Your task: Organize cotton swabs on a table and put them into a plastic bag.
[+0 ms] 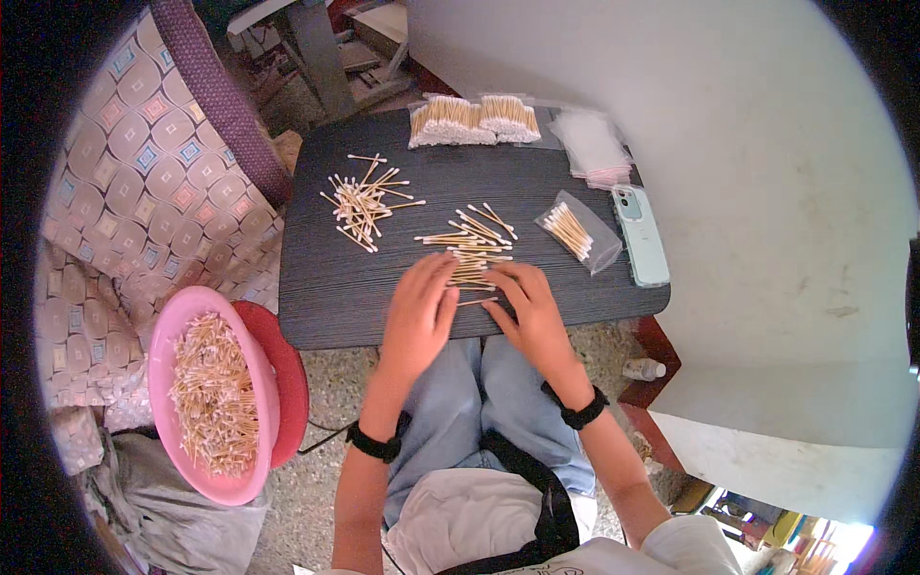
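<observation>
A loose row of cotton swabs (470, 273) with wooden sticks lies on the dark table near its front edge, roughly side by side. My left hand (420, 311) is at the row's left ends, its fingers stretched out and thumb apart. At the right ends is my right hand (527, 307), with its fingers spread and the thumb at the tip of a single swab (476, 303). Neither hand lifts any swabs. More swabs (484, 225) lie crosswise just beyond. A scattered pile of swabs (364, 203) rests farther left on the table.
Packed swab bundles (474, 121) stand at the table's back, beside flat clear bags (594, 144). A partly filled bag (578, 233) and a pale phone (640, 236) lie right. A pink basin (266, 422) of swabs sits on a red stool (290, 383). A wall (767, 220) flanks the right.
</observation>
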Available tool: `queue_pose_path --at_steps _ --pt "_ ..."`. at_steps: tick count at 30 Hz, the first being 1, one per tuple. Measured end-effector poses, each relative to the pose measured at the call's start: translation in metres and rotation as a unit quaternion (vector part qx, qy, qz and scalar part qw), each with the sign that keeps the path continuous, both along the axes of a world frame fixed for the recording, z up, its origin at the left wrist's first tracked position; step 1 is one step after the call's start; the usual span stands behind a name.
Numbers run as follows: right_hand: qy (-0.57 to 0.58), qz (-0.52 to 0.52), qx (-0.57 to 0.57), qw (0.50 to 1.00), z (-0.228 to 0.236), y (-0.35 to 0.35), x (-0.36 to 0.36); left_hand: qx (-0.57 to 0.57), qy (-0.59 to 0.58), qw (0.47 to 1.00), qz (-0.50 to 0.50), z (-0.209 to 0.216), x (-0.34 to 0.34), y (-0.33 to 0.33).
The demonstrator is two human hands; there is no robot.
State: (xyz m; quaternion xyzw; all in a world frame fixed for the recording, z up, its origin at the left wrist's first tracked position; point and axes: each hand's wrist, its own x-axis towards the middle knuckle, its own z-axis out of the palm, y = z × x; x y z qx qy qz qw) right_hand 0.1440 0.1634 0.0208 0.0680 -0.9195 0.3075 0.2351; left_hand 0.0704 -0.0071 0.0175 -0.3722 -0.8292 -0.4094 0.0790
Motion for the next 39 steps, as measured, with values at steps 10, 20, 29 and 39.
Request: queue_pose_path --at_steps 10,20,29,39 --pt "-0.101 -0.003 0.222 0.970 -0.002 -0.013 0.018 -0.250 0.103 0.963 0.018 -0.004 0.033 -0.002" --pt "-0.105 -0.035 0.220 0.969 -0.007 -0.021 0.028 -0.262 0.090 0.960 0.048 -0.006 0.054 0.001" --pt "-0.071 -0.012 0.114 0.991 0.001 -0.022 0.019 -0.255 0.080 0.962 0.053 -0.008 0.053 0.000" --pt "-0.033 0.007 0.100 0.994 -0.009 -0.019 0.015 -0.260 0.090 0.960 0.060 -0.008 0.046 0.000"
